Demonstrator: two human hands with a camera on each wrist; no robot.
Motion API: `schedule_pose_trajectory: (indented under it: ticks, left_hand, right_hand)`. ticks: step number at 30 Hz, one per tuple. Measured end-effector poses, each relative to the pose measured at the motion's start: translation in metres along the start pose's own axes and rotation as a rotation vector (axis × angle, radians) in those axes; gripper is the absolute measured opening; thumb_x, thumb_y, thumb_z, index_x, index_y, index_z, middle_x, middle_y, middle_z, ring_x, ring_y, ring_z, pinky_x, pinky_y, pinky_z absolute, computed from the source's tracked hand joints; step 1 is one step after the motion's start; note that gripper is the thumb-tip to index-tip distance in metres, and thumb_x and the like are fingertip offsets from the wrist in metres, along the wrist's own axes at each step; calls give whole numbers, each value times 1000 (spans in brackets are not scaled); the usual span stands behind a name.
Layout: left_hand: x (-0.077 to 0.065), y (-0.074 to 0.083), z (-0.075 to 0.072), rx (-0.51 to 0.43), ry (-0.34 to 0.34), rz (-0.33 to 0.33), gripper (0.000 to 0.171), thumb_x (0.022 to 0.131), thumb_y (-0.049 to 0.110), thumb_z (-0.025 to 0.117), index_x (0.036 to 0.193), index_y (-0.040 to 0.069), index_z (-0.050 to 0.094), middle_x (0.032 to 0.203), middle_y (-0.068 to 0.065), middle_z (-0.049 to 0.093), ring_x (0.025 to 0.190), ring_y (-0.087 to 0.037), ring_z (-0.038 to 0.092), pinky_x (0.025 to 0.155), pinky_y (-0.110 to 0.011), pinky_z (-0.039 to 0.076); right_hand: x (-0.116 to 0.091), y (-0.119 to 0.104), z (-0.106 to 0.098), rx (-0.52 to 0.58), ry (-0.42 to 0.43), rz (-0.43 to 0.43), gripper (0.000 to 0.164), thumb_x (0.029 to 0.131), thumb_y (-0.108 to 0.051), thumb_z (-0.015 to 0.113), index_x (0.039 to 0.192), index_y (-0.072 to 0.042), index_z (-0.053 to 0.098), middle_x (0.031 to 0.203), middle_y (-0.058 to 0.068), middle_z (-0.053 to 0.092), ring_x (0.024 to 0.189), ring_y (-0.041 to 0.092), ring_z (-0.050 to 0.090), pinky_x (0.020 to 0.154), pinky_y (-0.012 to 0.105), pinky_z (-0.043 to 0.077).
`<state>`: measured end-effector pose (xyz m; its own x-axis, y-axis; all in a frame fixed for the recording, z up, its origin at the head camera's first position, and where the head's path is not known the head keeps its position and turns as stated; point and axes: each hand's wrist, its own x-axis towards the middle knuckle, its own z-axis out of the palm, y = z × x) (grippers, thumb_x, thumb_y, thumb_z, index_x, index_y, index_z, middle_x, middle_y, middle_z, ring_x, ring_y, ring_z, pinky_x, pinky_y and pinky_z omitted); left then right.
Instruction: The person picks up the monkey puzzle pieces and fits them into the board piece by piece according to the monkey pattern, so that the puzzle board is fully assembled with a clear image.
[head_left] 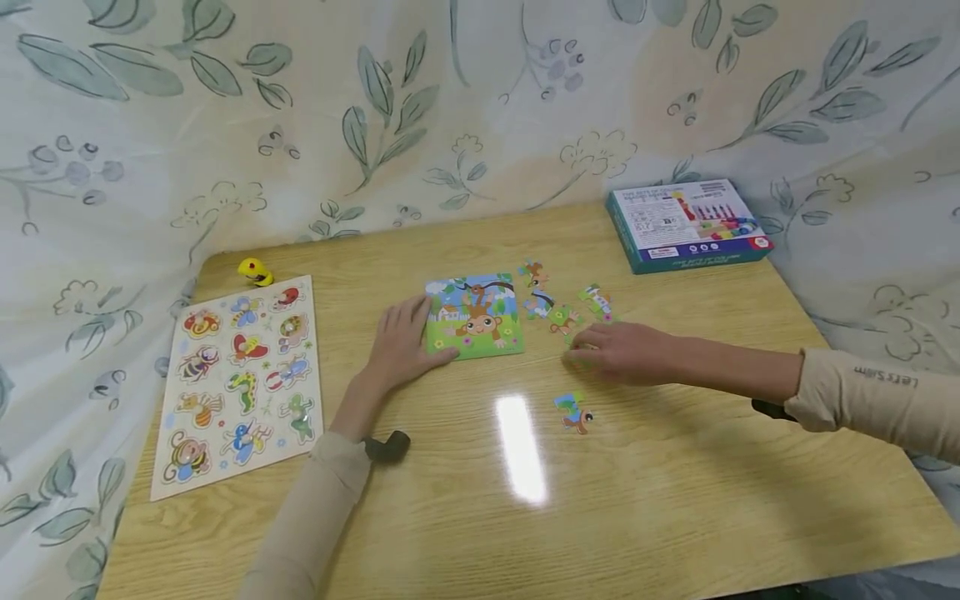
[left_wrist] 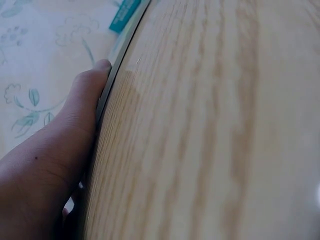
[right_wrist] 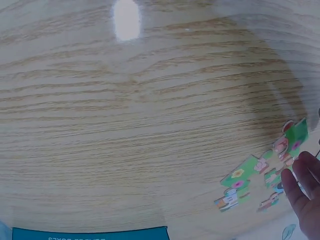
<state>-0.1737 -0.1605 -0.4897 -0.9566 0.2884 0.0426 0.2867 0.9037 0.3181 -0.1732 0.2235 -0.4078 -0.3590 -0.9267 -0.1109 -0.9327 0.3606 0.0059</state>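
A square monkey picture puzzle (head_left: 474, 321) lies on the table, its pieces fitted together. My left hand (head_left: 401, 337) rests at its left side, fingers along that edge and thumb at the lower left corner. In the left wrist view the thumb (left_wrist: 82, 102) lies against the puzzle's thin edge. To the right, my right hand (head_left: 618, 352) reaches down over loose puzzle pieces (head_left: 562, 318), partly covering a green one. Its relaxed fingers (right_wrist: 297, 192) are beside the pieces in the right wrist view. A blue-and-brown piece (head_left: 573, 414) lies apart, nearer the front.
A sticker-like board of cartoon insects (head_left: 238, 379) lies on the left, with a yellow toy figure (head_left: 256, 272) behind it. At the back right stands a flat teal and white box (head_left: 686, 225). A floral cloth (head_left: 480, 100) hangs behind the wooden table (head_left: 450, 508).
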Motion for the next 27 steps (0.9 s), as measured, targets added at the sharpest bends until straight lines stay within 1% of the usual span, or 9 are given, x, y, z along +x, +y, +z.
schedule_pose_trajectory:
  ticks: [3, 9, 13, 16, 19, 23, 27]
  left_hand:
    - [-1, 0, 0, -2, 2, -2, 103, 79, 72, 58, 154, 8, 25, 157, -13, 27, 141, -32, 28, 117, -52, 22]
    - [0, -1, 1, 0, -10, -3, 104, 79, 72, 58, 154, 8, 24, 158, -12, 26, 142, -31, 27, 117, -50, 21]
    - [0, -1, 2, 1, -11, 0, 105, 79, 73, 57, 154, 8, 24, 158, -12, 26, 143, -30, 26, 117, -49, 21]
    - [1, -1, 2, -7, -2, 8, 105, 79, 73, 57, 154, 8, 24, 157, -13, 26, 142, -31, 27, 117, -50, 21]
    - [1, -2, 3, -9, 7, 12, 104, 79, 72, 58, 154, 8, 24, 157, -13, 26, 142, -31, 27, 117, -50, 21]
    - [1, -3, 3, -4, 8, 3, 104, 80, 72, 57, 155, 9, 23, 157, -11, 25, 141, -30, 27, 117, -50, 20]
    - [0, -3, 3, -4, 6, 2, 104, 79, 72, 58, 154, 9, 23, 157, -11, 26, 141, -30, 27, 117, -50, 20]
  right_hand:
    - [1, -1, 0, -4, -12, -10, 45, 83, -17, 76, 125, -11, 61, 118, 9, 63, 108, 26, 62, 84, 39, 56]
    - [3, 2, 0, -17, -44, -37, 45, 84, -16, 74, 126, -11, 60, 120, 9, 63, 109, 26, 62, 86, 40, 55]
    - [0, 10, -2, -61, -50, -79, 44, 85, -16, 73, 127, -11, 60, 120, 8, 62, 108, 24, 62, 83, 37, 56]
    - [-4, 21, -7, -99, -52, -90, 44, 85, -18, 74, 126, -12, 60, 119, 8, 63, 105, 24, 64, 79, 36, 57]
    - [-10, 35, -12, -123, -80, -59, 46, 83, -20, 75, 126, -12, 60, 119, 11, 62, 104, 26, 64, 78, 37, 57]
    - [-15, 55, -16, -119, -120, 0, 49, 81, -18, 77, 126, -13, 59, 123, 15, 61, 105, 30, 63, 81, 41, 56]
    - [-20, 69, -15, -99, -118, 13, 50, 78, -17, 80, 124, -11, 59, 123, 16, 61, 103, 31, 63, 81, 42, 56]
